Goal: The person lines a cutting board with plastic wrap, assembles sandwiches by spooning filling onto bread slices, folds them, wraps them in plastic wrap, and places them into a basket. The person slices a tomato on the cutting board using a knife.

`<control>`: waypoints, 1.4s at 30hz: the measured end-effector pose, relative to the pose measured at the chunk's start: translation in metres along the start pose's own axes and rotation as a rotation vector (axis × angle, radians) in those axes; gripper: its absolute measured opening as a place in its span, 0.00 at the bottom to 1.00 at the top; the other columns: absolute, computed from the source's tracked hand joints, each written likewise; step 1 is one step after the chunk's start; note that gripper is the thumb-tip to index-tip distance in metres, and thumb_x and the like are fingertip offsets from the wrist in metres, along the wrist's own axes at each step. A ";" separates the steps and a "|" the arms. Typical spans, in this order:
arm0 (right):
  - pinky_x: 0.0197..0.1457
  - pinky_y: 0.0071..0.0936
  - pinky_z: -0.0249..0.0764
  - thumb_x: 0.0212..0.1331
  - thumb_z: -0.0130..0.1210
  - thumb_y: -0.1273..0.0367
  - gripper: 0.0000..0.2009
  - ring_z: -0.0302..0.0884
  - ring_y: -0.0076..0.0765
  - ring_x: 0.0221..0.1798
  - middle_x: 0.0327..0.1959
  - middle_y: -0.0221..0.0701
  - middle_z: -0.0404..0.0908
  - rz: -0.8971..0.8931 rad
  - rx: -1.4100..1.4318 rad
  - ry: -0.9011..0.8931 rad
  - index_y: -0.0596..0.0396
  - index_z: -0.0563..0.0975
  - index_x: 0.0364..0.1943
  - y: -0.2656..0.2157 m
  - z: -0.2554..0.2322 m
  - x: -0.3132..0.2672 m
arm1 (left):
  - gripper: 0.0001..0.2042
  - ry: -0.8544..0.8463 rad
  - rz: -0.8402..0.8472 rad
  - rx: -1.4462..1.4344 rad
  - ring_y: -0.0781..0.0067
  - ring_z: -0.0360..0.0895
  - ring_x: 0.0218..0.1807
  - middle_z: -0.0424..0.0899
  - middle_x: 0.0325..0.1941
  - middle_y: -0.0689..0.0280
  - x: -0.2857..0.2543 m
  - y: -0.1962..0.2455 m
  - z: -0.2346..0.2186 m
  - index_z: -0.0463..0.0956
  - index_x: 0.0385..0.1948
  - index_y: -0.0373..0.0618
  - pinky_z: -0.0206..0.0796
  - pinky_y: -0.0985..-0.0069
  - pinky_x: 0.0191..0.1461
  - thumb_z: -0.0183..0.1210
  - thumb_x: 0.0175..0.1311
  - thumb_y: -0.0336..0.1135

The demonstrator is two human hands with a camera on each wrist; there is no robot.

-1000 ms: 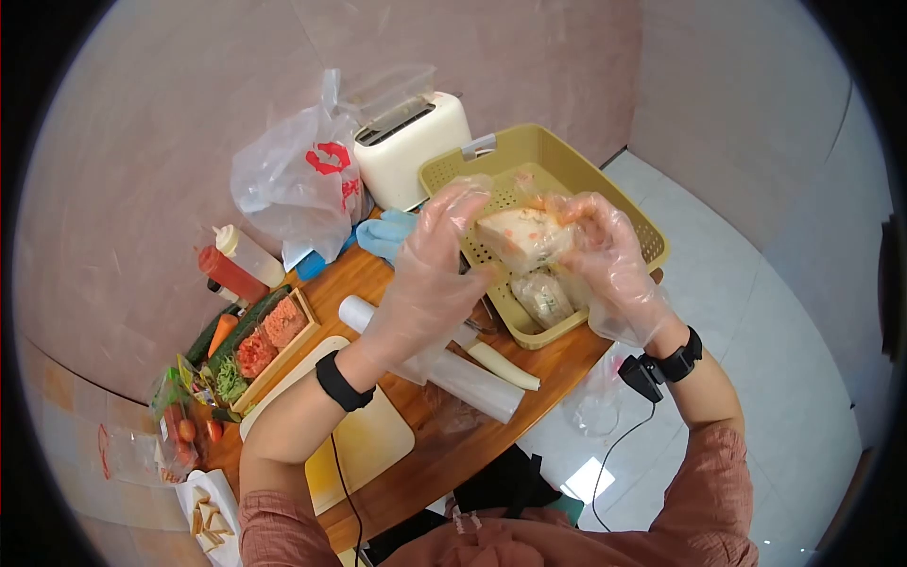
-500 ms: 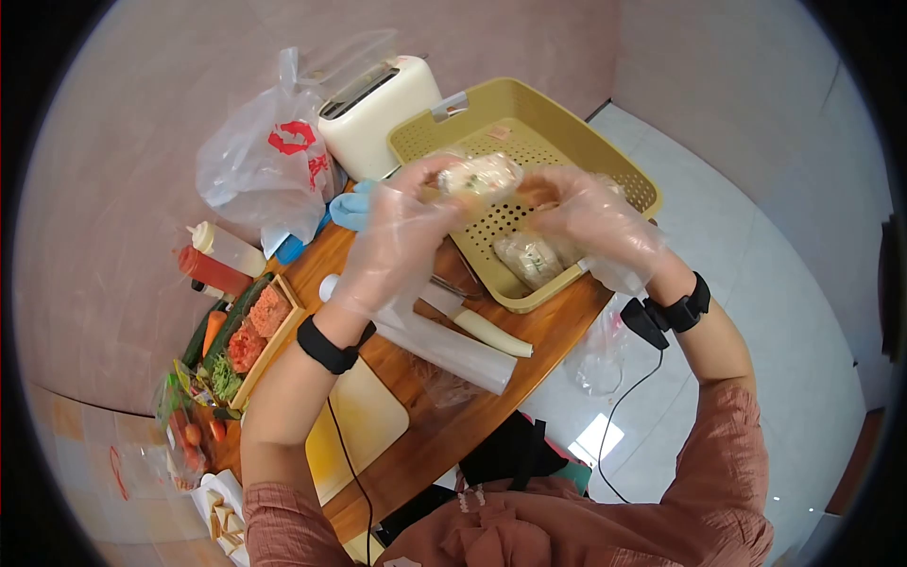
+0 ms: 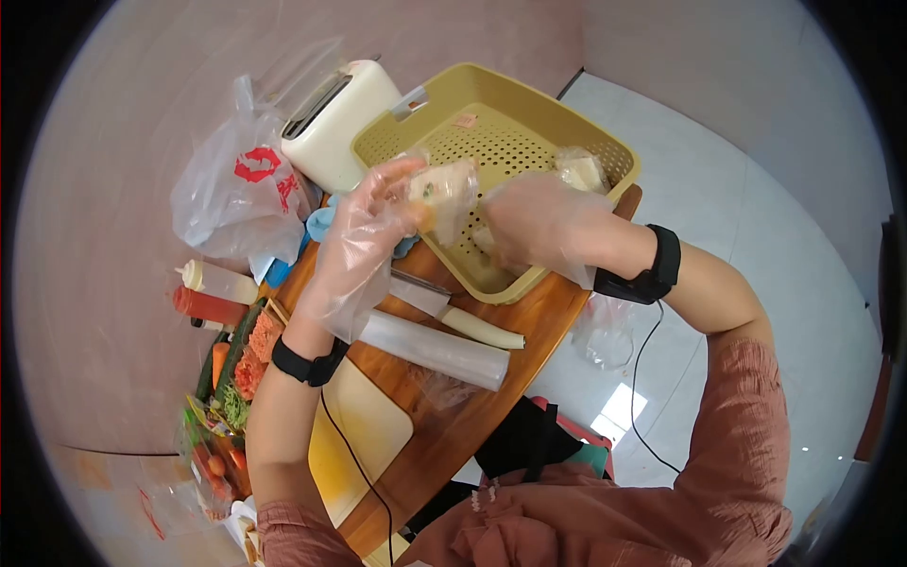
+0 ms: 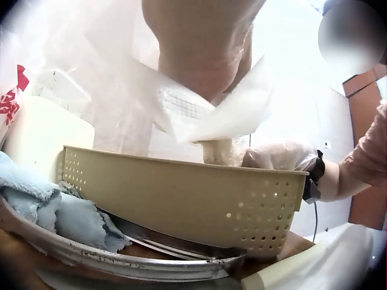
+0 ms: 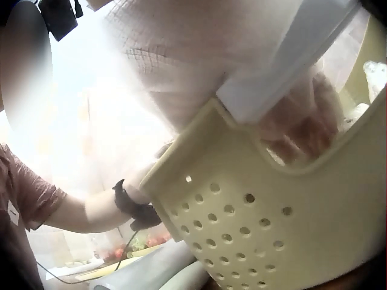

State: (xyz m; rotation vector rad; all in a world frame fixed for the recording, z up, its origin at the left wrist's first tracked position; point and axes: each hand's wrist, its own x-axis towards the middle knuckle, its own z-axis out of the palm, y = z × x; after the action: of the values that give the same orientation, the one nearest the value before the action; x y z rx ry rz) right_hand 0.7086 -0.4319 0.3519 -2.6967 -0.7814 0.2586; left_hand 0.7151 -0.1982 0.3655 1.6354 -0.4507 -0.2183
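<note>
My gloved left hand (image 3: 362,231) (image 4: 199,45) pinches a clear-wrapped, pale sandwich-like packet (image 3: 444,197) above the left part of the olive basket (image 3: 491,79) (image 4: 181,187). Inside the basket's near side, my gloved right hand (image 3: 543,219) (image 5: 302,124) points downward, blurred in the head view. Part of another wrapped packet (image 3: 484,240) shows beside its fingers; whether they grip it is hidden. A further wrapped packet (image 3: 581,170) lies in the basket's right corner.
Left of the basket stand a white toaster (image 3: 340,123) and a plastic bag (image 3: 222,189). A plastic roll (image 3: 435,350), a cutting board (image 3: 364,425), sauce bottles (image 3: 222,282), and vegetables (image 3: 250,373) lie nearer. The wooden table's edge (image 3: 557,317) runs below the basket.
The packet earlier between both hands is now in my left hand alone. My right hand has moved away from it and down into the basket. The head view has shifted, uncovering the right-corner packet.
</note>
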 end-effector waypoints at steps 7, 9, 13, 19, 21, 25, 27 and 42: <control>0.42 0.42 0.78 0.51 0.62 0.66 0.11 0.84 0.54 0.37 0.31 0.50 0.84 0.128 0.101 0.080 0.63 0.83 0.31 0.013 -0.005 0.006 | 0.21 -0.145 -0.077 0.422 0.74 0.77 0.57 0.81 0.57 0.62 0.002 0.007 0.004 0.75 0.59 0.41 0.70 0.75 0.61 0.59 0.64 0.19; 0.42 0.42 0.78 0.52 0.61 0.66 0.11 0.84 0.53 0.37 0.32 0.50 0.84 0.131 0.131 0.116 0.63 0.83 0.32 0.017 -0.007 0.005 | 0.21 -0.218 0.038 0.541 0.68 0.78 0.57 0.81 0.57 0.60 0.002 0.003 0.004 0.76 0.59 0.41 0.71 0.72 0.60 0.59 0.62 0.18; 0.42 0.41 0.77 0.54 0.63 0.64 0.13 0.84 0.50 0.36 0.31 0.48 0.84 0.134 0.175 0.129 0.62 0.83 0.33 0.022 -0.008 0.004 | 0.23 -0.491 0.454 1.031 0.51 0.79 0.54 0.81 0.55 0.54 0.006 0.010 0.008 0.76 0.58 0.41 0.73 0.65 0.59 0.59 0.58 0.18; 0.35 0.44 0.73 0.47 0.65 0.65 0.14 0.79 0.52 0.27 0.23 0.51 0.79 0.019 0.242 0.162 0.66 0.82 0.27 0.030 0.004 0.009 | 0.16 -0.593 0.488 1.070 0.52 0.78 0.56 0.81 0.52 0.54 0.009 0.007 0.016 0.77 0.53 0.40 0.72 0.63 0.60 0.54 0.63 0.23; 0.35 0.44 0.73 0.48 0.64 0.65 0.13 0.79 0.52 0.27 0.22 0.50 0.79 -0.001 0.251 0.151 0.66 0.82 0.27 0.029 0.001 0.008 | 0.17 -0.640 0.343 1.129 0.52 0.78 0.56 0.80 0.55 0.56 0.016 0.008 0.027 0.77 0.53 0.42 0.72 0.65 0.60 0.54 0.62 0.22; 0.40 0.35 0.75 0.55 0.60 0.68 0.11 0.80 0.41 0.31 0.27 0.45 0.82 0.021 0.215 -0.014 0.64 0.83 0.37 0.034 -0.007 0.005 | 0.11 -0.613 0.281 1.167 0.51 0.77 0.56 0.81 0.49 0.52 0.019 0.000 0.030 0.77 0.46 0.38 0.72 0.62 0.57 0.54 0.64 0.27; 0.40 0.34 0.75 0.55 0.60 0.69 0.11 0.79 0.40 0.31 0.27 0.44 0.82 0.024 0.214 -0.024 0.63 0.83 0.38 0.038 -0.011 0.000 | 0.11 -0.576 0.246 1.073 0.51 0.77 0.56 0.81 0.48 0.52 0.018 0.003 0.030 0.77 0.46 0.38 0.71 0.61 0.58 0.55 0.64 0.27; 0.46 0.31 0.76 0.68 0.56 0.63 0.15 0.84 0.35 0.36 0.34 0.52 0.82 0.098 0.256 0.893 0.63 0.82 0.48 0.136 -0.021 -0.014 | 0.25 -0.460 0.098 1.004 0.44 0.76 0.62 0.80 0.57 0.42 0.044 0.002 0.032 0.65 0.69 0.36 0.68 0.61 0.63 0.49 0.71 0.36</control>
State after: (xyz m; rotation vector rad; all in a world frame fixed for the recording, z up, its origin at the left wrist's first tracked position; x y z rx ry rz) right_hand 0.7689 -0.5537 0.3248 -2.2421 -0.3063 -0.7284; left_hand 0.7415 -0.2459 0.3688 2.5393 -1.1105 -0.3226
